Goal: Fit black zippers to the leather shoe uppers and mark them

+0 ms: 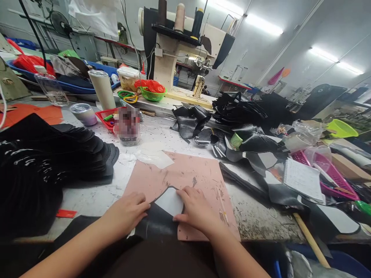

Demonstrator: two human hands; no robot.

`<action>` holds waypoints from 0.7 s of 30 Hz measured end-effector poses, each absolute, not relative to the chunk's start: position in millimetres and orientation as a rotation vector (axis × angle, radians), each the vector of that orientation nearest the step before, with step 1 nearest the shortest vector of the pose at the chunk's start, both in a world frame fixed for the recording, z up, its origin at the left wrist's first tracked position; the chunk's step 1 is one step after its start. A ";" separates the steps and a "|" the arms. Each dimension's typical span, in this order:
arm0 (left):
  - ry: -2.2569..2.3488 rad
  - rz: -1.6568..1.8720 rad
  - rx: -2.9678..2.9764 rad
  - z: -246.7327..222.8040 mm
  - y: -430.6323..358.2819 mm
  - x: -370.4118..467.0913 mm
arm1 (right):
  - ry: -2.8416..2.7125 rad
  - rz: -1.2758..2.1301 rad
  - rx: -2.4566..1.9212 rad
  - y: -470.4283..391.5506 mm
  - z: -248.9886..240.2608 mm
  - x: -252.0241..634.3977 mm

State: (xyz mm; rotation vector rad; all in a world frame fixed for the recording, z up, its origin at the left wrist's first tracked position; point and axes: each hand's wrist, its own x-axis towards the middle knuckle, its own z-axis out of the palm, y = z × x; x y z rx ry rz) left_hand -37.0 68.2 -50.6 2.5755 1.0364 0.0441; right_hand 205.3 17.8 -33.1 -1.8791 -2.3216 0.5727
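Note:
A black leather piece (158,223) with a white backing patch (169,202) at its far end lies over the near part of a pinkish board (185,170). At its left edge, my left hand (130,210) is closed, with the fingers pressed together on the leather. On the other side, my right hand (198,210) holds the right edge beside the white patch, its thumb nearer to me and its fingers at the far corner. The near end of the leather runs toward my lap. What lies under my fingers is hidden.
Stacked black pieces (84,154) stand at the left. Behind the board are a clear plastic container (129,139) and a sewing machine (165,65). Black leather parts (249,135), a notebook (304,179) and a pink basket (344,189) crowd the right. A wooden handle (311,239) sticks out over the table edge.

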 end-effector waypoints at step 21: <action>1.544 0.136 2.628 -41.3 163.9 16.4 | -2.458 0.294 -1.964 243.6 -38.5 151.4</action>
